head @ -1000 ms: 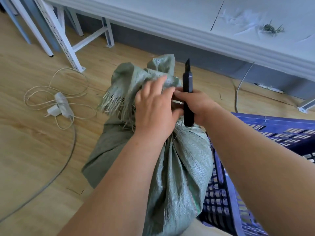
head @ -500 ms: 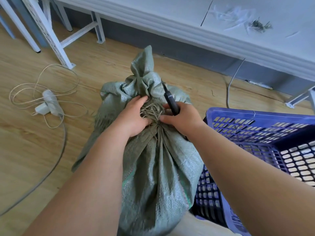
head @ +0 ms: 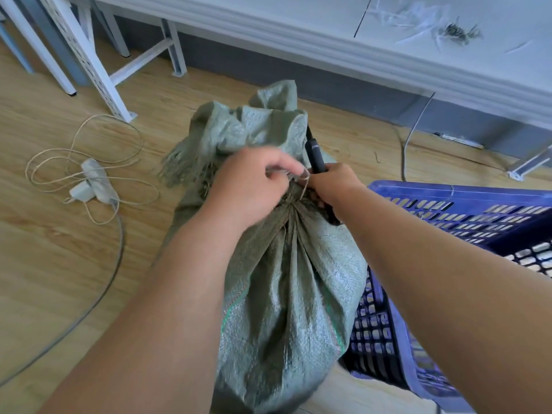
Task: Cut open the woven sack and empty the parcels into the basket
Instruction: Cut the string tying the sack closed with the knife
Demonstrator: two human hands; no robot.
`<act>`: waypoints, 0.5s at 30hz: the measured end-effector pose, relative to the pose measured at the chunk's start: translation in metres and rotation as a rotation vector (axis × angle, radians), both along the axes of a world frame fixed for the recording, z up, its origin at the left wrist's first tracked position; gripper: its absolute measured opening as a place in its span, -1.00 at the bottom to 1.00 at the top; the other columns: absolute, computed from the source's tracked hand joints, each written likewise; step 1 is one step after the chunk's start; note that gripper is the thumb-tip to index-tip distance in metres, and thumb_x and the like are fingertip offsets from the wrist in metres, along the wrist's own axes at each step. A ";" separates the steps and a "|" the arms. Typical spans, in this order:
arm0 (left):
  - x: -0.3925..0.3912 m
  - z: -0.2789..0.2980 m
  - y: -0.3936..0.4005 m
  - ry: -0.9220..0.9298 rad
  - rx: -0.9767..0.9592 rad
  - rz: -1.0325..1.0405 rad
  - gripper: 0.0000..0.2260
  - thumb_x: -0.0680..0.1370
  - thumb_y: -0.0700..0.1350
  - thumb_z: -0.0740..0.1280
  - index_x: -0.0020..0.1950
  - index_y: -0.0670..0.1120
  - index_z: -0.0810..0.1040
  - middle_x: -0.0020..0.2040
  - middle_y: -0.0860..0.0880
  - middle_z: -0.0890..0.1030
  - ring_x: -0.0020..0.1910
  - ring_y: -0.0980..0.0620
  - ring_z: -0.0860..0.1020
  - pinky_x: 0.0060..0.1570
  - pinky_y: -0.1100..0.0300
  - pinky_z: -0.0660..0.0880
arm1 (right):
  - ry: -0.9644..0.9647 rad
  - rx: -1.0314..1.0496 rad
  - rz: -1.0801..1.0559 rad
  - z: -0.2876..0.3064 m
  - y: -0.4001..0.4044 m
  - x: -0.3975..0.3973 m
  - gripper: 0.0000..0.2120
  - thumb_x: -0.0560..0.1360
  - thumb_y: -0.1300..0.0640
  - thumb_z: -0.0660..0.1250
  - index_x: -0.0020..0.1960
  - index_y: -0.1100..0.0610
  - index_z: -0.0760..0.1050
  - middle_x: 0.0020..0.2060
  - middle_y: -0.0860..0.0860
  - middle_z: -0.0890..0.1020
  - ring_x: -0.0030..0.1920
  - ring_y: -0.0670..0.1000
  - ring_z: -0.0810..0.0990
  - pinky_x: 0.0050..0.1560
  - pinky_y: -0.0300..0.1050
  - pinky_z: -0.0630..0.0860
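Observation:
A grey-green woven sack (head: 286,288) stands on the floor, its neck tied with thin twine (head: 303,179). My left hand (head: 251,186) pinches the twine at the knot, fingers curled. My right hand (head: 331,183) grips a black utility knife (head: 313,155) that points up against the sack's bunched top. A blue slotted plastic basket (head: 466,216) stands right beside the sack on its right side. No parcels are visible; the sack's contents are hidden.
A white power adapter (head: 92,182) with looped cord lies on the wooden floor to the left, and a grey cable (head: 113,264) curves past it. White metal table legs (head: 92,61) stand at the back left. A white tabletop (head: 388,34) spans the back.
My left hand has shifted from pressing the knot to pinching the twine and lifting it. The knife has moved up beside the sack's top, and the top has flopped over wider.

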State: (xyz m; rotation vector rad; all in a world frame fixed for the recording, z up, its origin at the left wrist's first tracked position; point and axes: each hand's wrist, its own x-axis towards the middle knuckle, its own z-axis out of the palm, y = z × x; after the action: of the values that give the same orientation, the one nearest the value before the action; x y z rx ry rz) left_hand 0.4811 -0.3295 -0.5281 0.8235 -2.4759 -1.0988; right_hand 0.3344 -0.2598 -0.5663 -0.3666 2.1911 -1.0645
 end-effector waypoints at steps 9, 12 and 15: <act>-0.018 -0.057 0.011 -0.265 -0.070 -0.109 -0.16 0.32 0.18 0.52 0.50 0.12 0.18 0.49 0.11 0.15 0.46 0.02 0.21 0.37 -0.09 0.29 | -0.226 0.037 -0.105 -0.006 0.010 -0.015 -0.70 0.34 -0.01 0.57 -0.26 0.15 0.51 -0.54 0.02 0.46 -0.54 -0.01 0.35 -0.39 -0.14 0.37; -0.022 -0.060 0.011 -0.320 -0.086 -0.081 -0.10 0.32 0.16 0.53 0.53 0.08 0.12 0.48 0.07 0.14 0.45 0.00 0.18 0.34 0.02 0.30 | -0.271 -0.003 -0.054 -0.006 0.018 -0.017 -0.78 0.37 0.04 0.54 -0.19 0.15 0.57 -0.49 0.03 0.48 -0.51 -0.03 0.37 -0.42 -0.15 0.37; -0.023 -0.066 0.009 -0.391 -0.042 -0.059 -0.10 0.30 0.19 0.53 0.53 0.12 0.14 0.44 0.03 0.18 0.43 -0.04 0.22 0.34 -0.01 0.34 | -0.236 -0.127 -0.068 -0.004 0.028 -0.017 -0.89 0.47 0.13 0.45 -0.04 0.13 0.60 -0.33 0.07 0.59 -0.46 -0.05 0.45 -0.46 -0.19 0.41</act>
State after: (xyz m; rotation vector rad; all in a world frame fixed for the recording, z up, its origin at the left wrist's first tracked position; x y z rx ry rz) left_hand 0.4580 -0.3200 -0.5945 1.0440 -2.8456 -0.9764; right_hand 0.3177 -0.2318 -0.5699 -0.2111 1.9448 -1.2230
